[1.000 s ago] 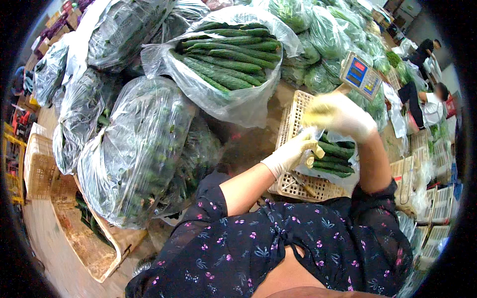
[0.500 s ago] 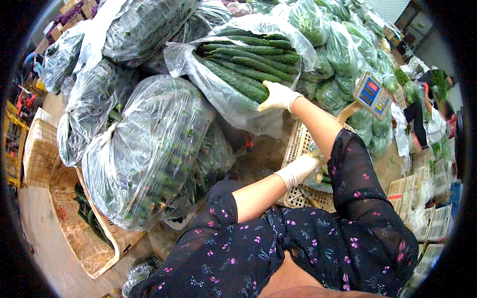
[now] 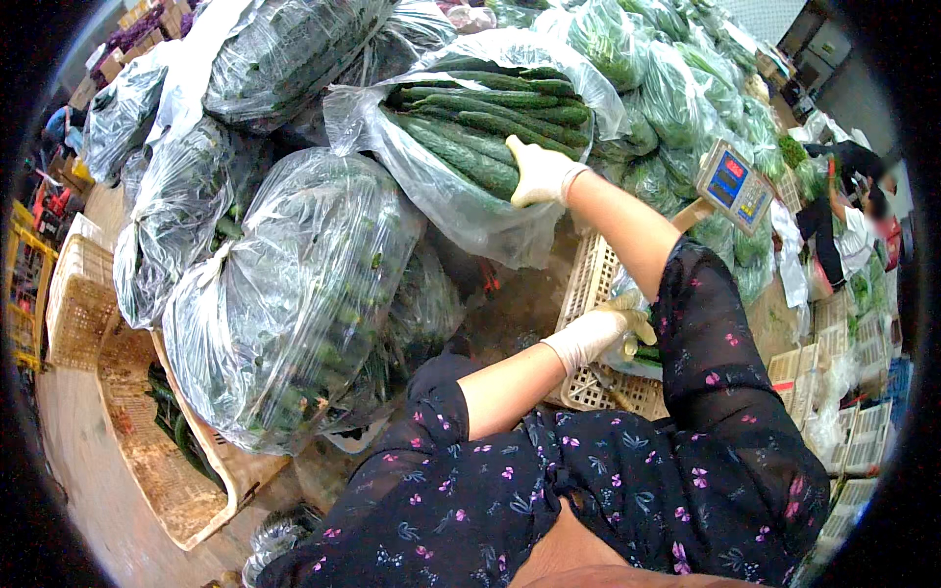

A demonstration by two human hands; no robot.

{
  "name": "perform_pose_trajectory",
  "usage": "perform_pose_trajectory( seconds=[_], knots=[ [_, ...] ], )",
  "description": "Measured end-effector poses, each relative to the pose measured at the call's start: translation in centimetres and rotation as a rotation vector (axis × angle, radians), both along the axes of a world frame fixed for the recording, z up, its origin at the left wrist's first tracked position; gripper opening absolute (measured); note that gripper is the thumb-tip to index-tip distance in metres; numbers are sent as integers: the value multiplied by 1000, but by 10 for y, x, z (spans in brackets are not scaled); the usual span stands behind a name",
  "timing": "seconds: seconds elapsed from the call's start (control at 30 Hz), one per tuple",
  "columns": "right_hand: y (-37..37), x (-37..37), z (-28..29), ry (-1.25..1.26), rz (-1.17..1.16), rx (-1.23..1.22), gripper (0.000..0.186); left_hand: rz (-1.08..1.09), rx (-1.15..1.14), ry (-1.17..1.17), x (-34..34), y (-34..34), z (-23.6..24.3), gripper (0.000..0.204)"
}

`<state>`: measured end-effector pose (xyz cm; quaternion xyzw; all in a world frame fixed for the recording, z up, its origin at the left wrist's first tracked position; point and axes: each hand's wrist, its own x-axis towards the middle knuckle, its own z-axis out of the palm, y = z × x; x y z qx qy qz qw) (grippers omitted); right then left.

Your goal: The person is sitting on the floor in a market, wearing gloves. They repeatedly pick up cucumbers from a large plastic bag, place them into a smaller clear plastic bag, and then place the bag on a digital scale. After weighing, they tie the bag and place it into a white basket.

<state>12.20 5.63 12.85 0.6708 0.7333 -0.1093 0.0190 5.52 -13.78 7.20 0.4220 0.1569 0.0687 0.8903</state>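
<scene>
My right hand, in a white glove, reaches into an open clear plastic bag of long dark green cucumbers. Its thumb and fingers close around the near end of a cucumber. Nearer my body, my left hand, also gloved, hangs over a pale plastic crate. Its fingers are apart and slightly bent, with no held thing visible. Beneath them lies clear plastic with some green produce in it. My right sleeve hides part of that crate.
Large tied bags of cucumbers are heaped to the left, beside a worn crate holding a few cucumbers. A scale display stands right of my right arm. Bagged greens are piled behind. Another person works at far right.
My right hand has shifted slightly left on the cucumbers, its thumb rising. My left hand's fingers have spread and moved a little right over the crate. The person at far right has moved.
</scene>
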Motion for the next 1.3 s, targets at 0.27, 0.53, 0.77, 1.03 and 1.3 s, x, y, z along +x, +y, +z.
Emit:
perform_pose_trajectory(
  seconds=[0.27,0.53,0.77,1.03,1.3],
  knots=[
    [-24,-15,36,113,80,59,93,95,107,21,26,1,-28,34],
    [-139,92,60,1227,-129,-262,70,9,2,-132,10,-5,-2,34],
    [-364,124,79,1726,-384,-126,72,107,-48,-134,15,-18,21,56],
    [-570,101,117,1679,-853,426,89,115,-115,-273,25,-19,32,67],
    [-623,82,83,1912,-865,149,82,-44,15,-415,45,-61,86,67]
  ],
)
